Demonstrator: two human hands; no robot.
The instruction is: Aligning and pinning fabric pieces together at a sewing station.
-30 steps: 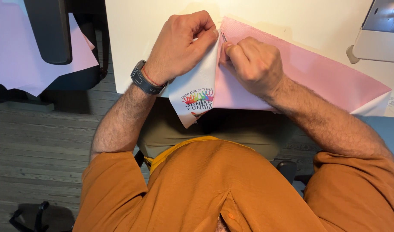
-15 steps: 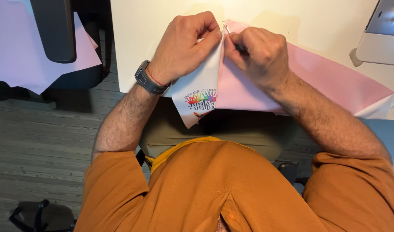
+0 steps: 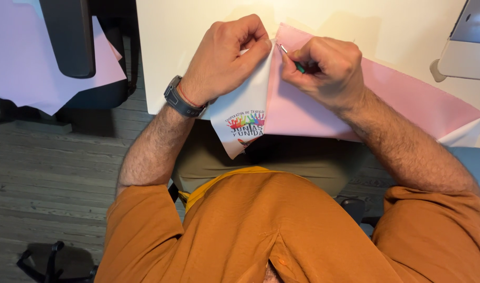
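My left hand point(image 3: 225, 57) pinches the edge of a white fabric piece point(image 3: 244, 112) with a colourful printed emblem, where it meets a pink fabric sheet point(image 3: 402, 102). My right hand point(image 3: 326, 68) is closed on a small green-handled tool with a thin metal tip point(image 3: 291, 57), whose point touches the seam between the two fabrics. Both fabrics lie on a cream table point(image 3: 187, 31) and hang over its near edge. A dark watch is on my left wrist.
A white sewing machine point(image 3: 468, 44) stands at the table's right end. To the left a black chair back point(image 3: 69, 36) stands over more pale pink fabric point(image 3: 20, 63). Grey wooden floor lies below, with a black chair base point(image 3: 54, 259) at lower left.
Both hands have shifted slightly up and to the right along the seam. The tool tip is now visible at the fabric edge.
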